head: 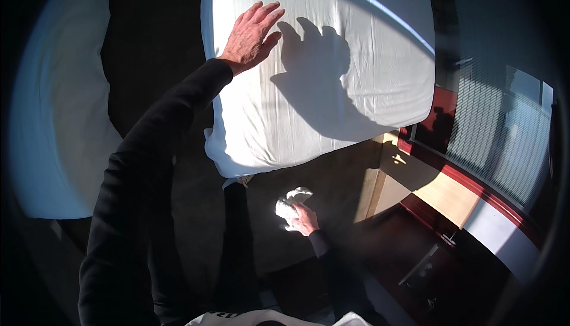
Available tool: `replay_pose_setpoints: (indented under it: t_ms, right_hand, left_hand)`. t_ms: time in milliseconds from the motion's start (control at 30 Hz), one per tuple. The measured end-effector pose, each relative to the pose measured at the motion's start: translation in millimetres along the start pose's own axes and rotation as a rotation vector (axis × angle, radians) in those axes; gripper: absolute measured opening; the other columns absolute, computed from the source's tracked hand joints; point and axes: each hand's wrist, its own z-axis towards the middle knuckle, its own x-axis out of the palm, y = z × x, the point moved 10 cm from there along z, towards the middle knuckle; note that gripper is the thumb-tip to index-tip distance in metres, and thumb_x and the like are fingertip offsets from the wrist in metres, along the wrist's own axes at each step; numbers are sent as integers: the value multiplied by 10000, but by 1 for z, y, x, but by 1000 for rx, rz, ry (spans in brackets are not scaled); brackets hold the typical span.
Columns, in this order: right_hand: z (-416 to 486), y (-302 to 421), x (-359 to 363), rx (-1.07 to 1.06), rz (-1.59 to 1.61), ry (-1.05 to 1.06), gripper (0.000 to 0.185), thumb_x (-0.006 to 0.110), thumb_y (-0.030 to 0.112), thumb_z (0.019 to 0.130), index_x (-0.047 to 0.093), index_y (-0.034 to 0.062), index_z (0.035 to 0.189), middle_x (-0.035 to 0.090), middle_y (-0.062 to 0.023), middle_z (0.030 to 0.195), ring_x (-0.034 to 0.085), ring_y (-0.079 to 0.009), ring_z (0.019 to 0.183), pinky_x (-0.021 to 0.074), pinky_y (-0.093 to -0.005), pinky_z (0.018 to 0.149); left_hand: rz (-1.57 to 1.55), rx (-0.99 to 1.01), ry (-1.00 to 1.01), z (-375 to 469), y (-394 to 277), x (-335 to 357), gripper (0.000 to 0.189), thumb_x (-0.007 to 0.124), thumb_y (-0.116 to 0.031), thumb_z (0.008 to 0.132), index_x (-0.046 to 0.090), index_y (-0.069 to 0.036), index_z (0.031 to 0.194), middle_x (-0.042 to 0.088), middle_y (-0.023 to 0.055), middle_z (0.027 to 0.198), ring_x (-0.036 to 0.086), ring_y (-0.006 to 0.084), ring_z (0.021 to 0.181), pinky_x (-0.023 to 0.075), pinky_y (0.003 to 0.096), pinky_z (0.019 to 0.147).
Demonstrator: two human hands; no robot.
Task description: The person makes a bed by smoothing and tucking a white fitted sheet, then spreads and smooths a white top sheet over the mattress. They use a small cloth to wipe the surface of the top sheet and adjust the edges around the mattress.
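A mattress covered with a white sheet (pixel 267 116) lies before me in bright sunlight. Over its left part my left hand (pixel 252 38) is held flat with the fingers apart and nothing in it; whether it touches the sheet I cannot tell. A large shadow of a hand and arm falls on the sheet to its right. Below the mattress's near edge, my right hand (pixel 305 220) grips a crumpled white cloth (pixel 289 208), which hangs over the dark floor. The sheet is bunched at the near left corner (pixel 218 156), close to my foot.
Another bed with pale bedding (pixel 67 103) stands at the far left, across a dark strip of floor (pixel 138 50). To the right are a window with a red frame (pixel 472 172), a slatted blind (pixel 485 116) and a light wooden top (pixel 449 197) below it.
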Motion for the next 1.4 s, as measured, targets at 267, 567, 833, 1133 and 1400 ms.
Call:
replay_pose_setpoints:
  t_ms: [267, 567, 833, 1133, 1400]
  right_hand:
    - [-62, 57, -183, -123, 538, -126, 350, 574, 16, 659, 605, -12, 1006, 650, -154, 960, 651, -294, 845, 506, -361, 748]
    - [144, 315, -392, -644, -330, -988, 363, 559, 134, 742, 652, 167, 1090, 549, -140, 1138, 546, -321, 1039, 356, -482, 930]
    - [127, -6, -224, -327, -276, -933, 670, 732, 169, 661, 534, 298, 1287, 553, 20, 1195, 480, -261, 984, 374, -427, 826]
    - [-82, -413, -78, 447, 657, -272, 361, 521, 102, 772, 646, -24, 1087, 668, -184, 1053, 639, -314, 987, 506, -408, 843]
    - [-37, -89, -306, -525, 1098, -34, 574, 534, 32, 793, 382, -11, 1346, 523, -155, 1263, 571, -258, 1072, 461, -385, 930]
  left_hand:
    - [198, -47, 611, -152, -117, 85, 868, 625, -653, 740, 235, -372, 1464, 64, 109, 1558, 13, 455, 1409, 114, 673, 1076]
    - [183, -126, 772, -211, -123, 103, 1069, 788, -569, 567, 237, -366, 1460, 53, 158, 1545, -3, 526, 1378, 86, 707, 1050]
    - [350, -172, 848, -213, -125, 103, 1193, 792, -598, 502, 175, -329, 1487, 0, 170, 1554, -60, 520, 1384, 65, 716, 1044]
    - [685, -366, 969, -233, -122, 119, 1303, 801, -630, 482, 39, -326, 1495, -103, 154, 1553, -103, 522, 1376, 50, 757, 1020]
    - [734, -436, 1020, -223, -125, 115, 1178, 826, -506, 528, 94, -316, 1431, 18, 139, 1511, -37, 529, 1363, 135, 746, 1007]
